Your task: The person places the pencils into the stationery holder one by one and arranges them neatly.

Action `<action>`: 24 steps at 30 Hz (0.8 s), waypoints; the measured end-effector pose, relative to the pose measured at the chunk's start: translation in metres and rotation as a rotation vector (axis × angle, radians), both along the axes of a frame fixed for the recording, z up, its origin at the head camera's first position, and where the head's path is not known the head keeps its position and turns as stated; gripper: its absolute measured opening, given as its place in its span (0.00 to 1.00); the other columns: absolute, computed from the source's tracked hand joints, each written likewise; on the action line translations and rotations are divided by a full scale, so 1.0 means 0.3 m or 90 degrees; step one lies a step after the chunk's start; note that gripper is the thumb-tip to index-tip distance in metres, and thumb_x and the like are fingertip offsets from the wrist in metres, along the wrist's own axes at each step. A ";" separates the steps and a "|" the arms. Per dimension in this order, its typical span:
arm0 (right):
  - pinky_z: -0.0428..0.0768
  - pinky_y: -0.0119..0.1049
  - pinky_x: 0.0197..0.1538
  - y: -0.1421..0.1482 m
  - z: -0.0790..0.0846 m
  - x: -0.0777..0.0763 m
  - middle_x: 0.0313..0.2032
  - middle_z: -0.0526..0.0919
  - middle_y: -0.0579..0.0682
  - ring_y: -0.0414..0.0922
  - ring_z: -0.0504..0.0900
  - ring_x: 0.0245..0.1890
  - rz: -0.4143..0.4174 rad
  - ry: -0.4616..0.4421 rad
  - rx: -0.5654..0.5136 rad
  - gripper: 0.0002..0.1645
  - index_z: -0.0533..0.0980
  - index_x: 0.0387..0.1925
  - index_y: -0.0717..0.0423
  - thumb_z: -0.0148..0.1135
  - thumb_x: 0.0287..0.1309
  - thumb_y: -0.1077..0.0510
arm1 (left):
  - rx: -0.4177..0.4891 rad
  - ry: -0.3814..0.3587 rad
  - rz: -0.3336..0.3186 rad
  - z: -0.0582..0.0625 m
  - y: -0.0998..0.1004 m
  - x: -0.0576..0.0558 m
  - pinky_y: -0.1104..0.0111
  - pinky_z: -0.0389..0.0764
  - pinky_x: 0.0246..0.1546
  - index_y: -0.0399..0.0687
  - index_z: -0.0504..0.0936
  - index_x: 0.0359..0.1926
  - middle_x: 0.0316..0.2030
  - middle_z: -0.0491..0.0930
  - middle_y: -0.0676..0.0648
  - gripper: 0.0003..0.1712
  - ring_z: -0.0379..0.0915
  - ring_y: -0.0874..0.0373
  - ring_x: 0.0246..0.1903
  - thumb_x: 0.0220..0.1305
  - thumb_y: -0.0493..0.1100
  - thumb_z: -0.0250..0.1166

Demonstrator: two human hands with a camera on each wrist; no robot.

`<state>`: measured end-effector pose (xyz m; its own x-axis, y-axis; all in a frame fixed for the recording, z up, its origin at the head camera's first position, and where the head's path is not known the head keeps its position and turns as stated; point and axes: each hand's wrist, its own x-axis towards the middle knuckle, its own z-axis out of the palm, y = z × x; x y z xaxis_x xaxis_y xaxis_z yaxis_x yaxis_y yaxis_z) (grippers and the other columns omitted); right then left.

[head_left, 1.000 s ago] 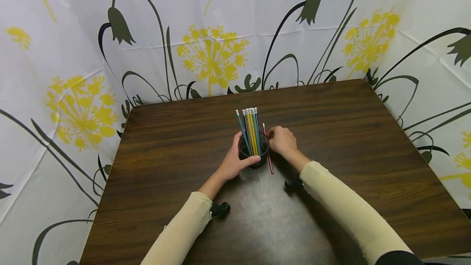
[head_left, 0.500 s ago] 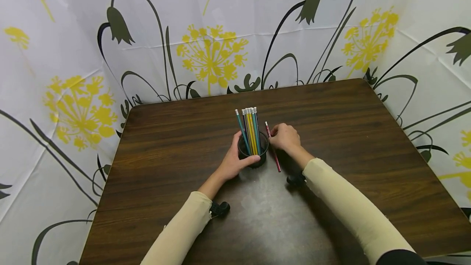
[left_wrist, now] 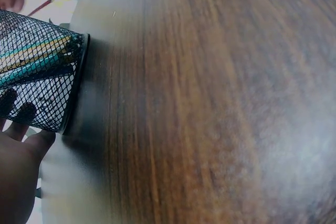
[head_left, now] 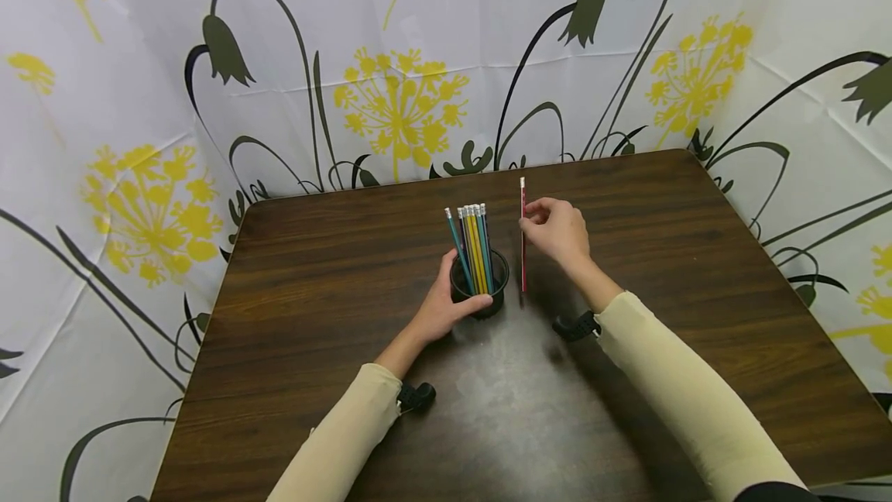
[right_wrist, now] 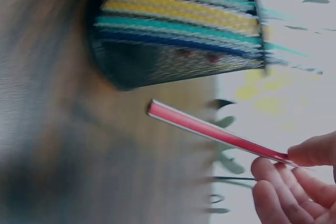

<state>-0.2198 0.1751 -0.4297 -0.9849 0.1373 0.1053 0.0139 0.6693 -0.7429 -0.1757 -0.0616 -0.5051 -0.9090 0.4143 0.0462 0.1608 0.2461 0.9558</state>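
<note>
A black mesh pencil cup [head_left: 498,304] stands on the table with several pencils [head_left: 477,246] in it, teal, yellow and dark ones, their eraser ends up. Around the cup's left and near side curls my left hand [head_left: 440,307], the thumb across its front. To the right of the cup, my right hand [head_left: 560,232] pinches a red pencil [head_left: 523,254] between thumb and fingers. That pencil is upright, eraser end up, its lower end just off the table. In the right wrist view the red pencil [right_wrist: 210,130] shows a flat, unsharpened end, apart from the cup [right_wrist: 152,66].
The dark wood-grain table [head_left: 334,269] reaches back to a white curtain [head_left: 293,60] printed with yellow flowers and grey-green stems. A black wrist camera [head_left: 418,397] sits at the left wrist, another wrist camera [head_left: 575,327] at the right.
My right hand has lifted the red pencil off the table beside the cup, moving up and slightly right, and the pencil has swung upright. My left hand stays on the cup.
</note>
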 end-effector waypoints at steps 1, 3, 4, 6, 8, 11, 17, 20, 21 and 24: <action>0.73 0.40 0.30 -0.001 0.020 0.004 0.30 0.86 0.47 0.45 0.82 0.29 -0.008 0.032 -0.011 0.12 0.83 0.42 0.53 0.66 0.58 0.53 | 0.002 -0.002 -0.003 0.001 0.000 0.000 0.49 0.60 0.64 0.64 0.47 0.74 0.67 0.62 0.48 0.52 0.61 0.51 0.63 0.59 0.50 0.72; 0.72 0.39 0.30 -0.008 0.058 0.014 0.29 0.86 0.47 0.44 0.82 0.29 -0.016 0.093 -0.036 0.12 0.83 0.42 0.53 0.66 0.57 0.53 | 0.009 -0.005 -0.010 0.007 0.001 0.001 0.49 0.59 0.65 0.62 0.46 0.75 0.68 0.61 0.46 0.52 0.60 0.50 0.64 0.60 0.48 0.72; 0.73 0.38 0.30 -0.012 0.075 0.018 0.29 0.86 0.47 0.44 0.81 0.28 -0.016 0.123 -0.050 0.12 0.83 0.41 0.53 0.66 0.57 0.54 | 0.012 -0.006 -0.014 0.013 0.001 0.002 0.48 0.59 0.65 0.60 0.46 0.75 0.68 0.61 0.44 0.53 0.60 0.49 0.64 0.60 0.47 0.71; 0.74 0.35 0.29 -0.023 0.106 0.032 0.29 0.85 0.47 0.42 0.82 0.27 -0.006 0.174 -0.080 0.11 0.83 0.41 0.54 0.67 0.57 0.54 | 0.013 -0.010 -0.022 0.043 0.001 0.012 0.48 0.59 0.65 0.56 0.46 0.76 0.68 0.60 0.42 0.52 0.60 0.47 0.64 0.60 0.45 0.71; 0.75 0.33 0.28 -0.037 0.131 0.046 0.28 0.85 0.46 0.41 0.82 0.24 0.011 0.217 -0.107 0.11 0.83 0.42 0.54 0.68 0.57 0.55 | 0.009 -0.015 -0.029 0.075 0.000 0.023 0.49 0.59 0.65 0.53 0.45 0.76 0.69 0.60 0.41 0.52 0.60 0.47 0.64 0.61 0.44 0.70; 0.76 0.31 0.26 -0.061 0.158 0.068 0.28 0.85 0.47 0.41 0.82 0.22 0.044 0.261 -0.138 0.11 0.83 0.42 0.55 0.68 0.57 0.57 | 0.010 -0.023 -0.040 0.116 -0.001 0.038 0.49 0.62 0.63 0.49 0.45 0.76 0.68 0.60 0.40 0.52 0.62 0.47 0.63 0.61 0.43 0.70; 0.77 0.33 0.26 -0.120 0.152 0.095 0.28 0.85 0.47 0.41 0.81 0.20 0.103 0.278 -0.129 0.11 0.82 0.43 0.56 0.67 0.58 0.59 | 0.027 -0.028 -0.045 0.124 -0.001 0.041 0.50 0.62 0.64 0.49 0.45 0.75 0.68 0.61 0.41 0.51 0.62 0.48 0.63 0.62 0.40 0.69; 0.78 0.35 0.25 -0.149 0.119 0.107 0.28 0.85 0.46 0.40 0.81 0.20 0.127 0.263 -0.120 0.11 0.82 0.43 0.56 0.67 0.58 0.59 | 0.031 -0.026 -0.046 0.120 -0.001 0.039 0.50 0.61 0.64 0.50 0.46 0.75 0.68 0.61 0.42 0.51 0.62 0.47 0.63 0.62 0.40 0.69; 0.78 0.36 0.25 -0.158 0.107 0.110 0.27 0.84 0.46 0.40 0.81 0.20 0.134 0.258 -0.119 0.10 0.82 0.43 0.56 0.67 0.58 0.59 | 0.036 -0.024 -0.049 0.118 -0.001 0.038 0.50 0.62 0.64 0.50 0.45 0.75 0.68 0.61 0.41 0.51 0.63 0.47 0.62 0.62 0.40 0.69; 0.79 0.36 0.25 -0.183 0.068 0.119 0.27 0.85 0.47 0.39 0.81 0.20 0.150 0.248 -0.111 0.10 0.82 0.42 0.57 0.67 0.58 0.60 | 0.042 -0.016 -0.056 0.113 -0.001 0.037 0.49 0.63 0.63 0.50 0.45 0.75 0.67 0.63 0.41 0.51 0.64 0.46 0.62 0.62 0.40 0.69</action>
